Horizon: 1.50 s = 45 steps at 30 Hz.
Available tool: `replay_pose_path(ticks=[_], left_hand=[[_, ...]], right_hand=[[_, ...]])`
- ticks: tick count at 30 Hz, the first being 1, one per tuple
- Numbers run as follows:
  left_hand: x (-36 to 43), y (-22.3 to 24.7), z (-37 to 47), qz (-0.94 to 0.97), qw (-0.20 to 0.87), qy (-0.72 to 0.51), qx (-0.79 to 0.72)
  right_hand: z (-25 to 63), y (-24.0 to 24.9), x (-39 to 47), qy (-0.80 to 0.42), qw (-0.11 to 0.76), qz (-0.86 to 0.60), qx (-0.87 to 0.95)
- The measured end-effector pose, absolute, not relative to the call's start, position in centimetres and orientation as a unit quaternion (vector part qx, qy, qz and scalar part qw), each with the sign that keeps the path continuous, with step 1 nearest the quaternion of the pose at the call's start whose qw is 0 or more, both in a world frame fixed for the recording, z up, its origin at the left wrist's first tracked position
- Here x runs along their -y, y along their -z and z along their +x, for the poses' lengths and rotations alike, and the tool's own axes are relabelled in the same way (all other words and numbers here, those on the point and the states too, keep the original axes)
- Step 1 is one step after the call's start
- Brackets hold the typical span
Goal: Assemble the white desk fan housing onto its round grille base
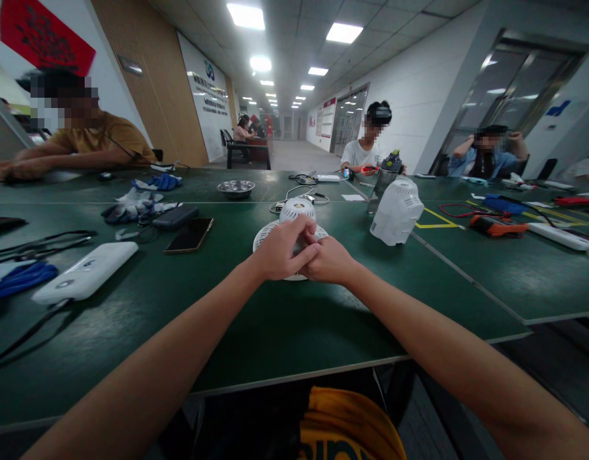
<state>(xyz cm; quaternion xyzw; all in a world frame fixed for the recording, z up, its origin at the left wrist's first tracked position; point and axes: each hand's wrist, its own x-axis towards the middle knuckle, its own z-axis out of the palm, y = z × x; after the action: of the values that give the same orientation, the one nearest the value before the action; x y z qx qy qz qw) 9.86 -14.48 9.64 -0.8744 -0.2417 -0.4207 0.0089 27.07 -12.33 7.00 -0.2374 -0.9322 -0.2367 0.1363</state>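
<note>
The head-worn camera looks forward and down, close over a green table point(294, 329).

Bare forearms point(218, 313), bare hands point(281, 252), orange garment point(354, 415), dark lettering point(329, 451)

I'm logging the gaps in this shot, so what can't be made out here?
All in the head view:
- Anything between your left hand and right hand: covered by the two hands, which are pressed together.
- Middle of the white slotted disc: hidden behind them.
- Full lettering on the orange cloth: cut off by the bottom edge.
- Smaller lettering on the wall sign: too small and blurred.
</note>
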Motion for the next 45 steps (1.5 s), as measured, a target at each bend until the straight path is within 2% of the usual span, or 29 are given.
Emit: replay_pose_path(ticks=[6, 10, 15, 24, 29, 35, 40, 45], left_hand=[[12.7, -9.0, 9.0, -0.744, 0.077, 0.577, 0.327], [10.5, -8.0, 7.4, -0.662, 0.083, 0.622, 0.41], [8.0, -5.8, 5.0, -0.628, 0.074, 0.598, 0.493], [6.1, -3.6, 2.9, -0.618, 0.042, 0.548, 0.562], [5.5, -2.9, 2.3, -0.61, 0.033, 0.547, 0.573], [5.4, -2.7, 2.4, -0.612, 0.022, 0.534, 0.583], [5.6, -2.9, 2.7, -0.622, 0.02, 0.524, 0.581], [5.6, -2.8, 2.7, -0.626, 0.022, 0.526, 0.575]], right_hand=[[26.2, -8.5, 14.0, 0.268, 0.12, -0.236, 0.926], [25.7, -8.8, 14.9, 0.249, 0.081, -0.251, 0.932], [25.6, -8.9, 15.4, 0.244, 0.055, -0.257, 0.933], [25.1, -8.2, 15.8, 0.259, 0.096, -0.337, 0.9], [25.0, -8.0, 15.6, 0.274, 0.098, -0.34, 0.894], [24.9, -8.3, 15.9, 0.306, 0.139, -0.295, 0.894], [24.7, -8.3, 16.4, 0.281, 0.177, -0.312, 0.89], [24.7, -8.1, 16.1, 0.263, 0.178, -0.327, 0.89]])
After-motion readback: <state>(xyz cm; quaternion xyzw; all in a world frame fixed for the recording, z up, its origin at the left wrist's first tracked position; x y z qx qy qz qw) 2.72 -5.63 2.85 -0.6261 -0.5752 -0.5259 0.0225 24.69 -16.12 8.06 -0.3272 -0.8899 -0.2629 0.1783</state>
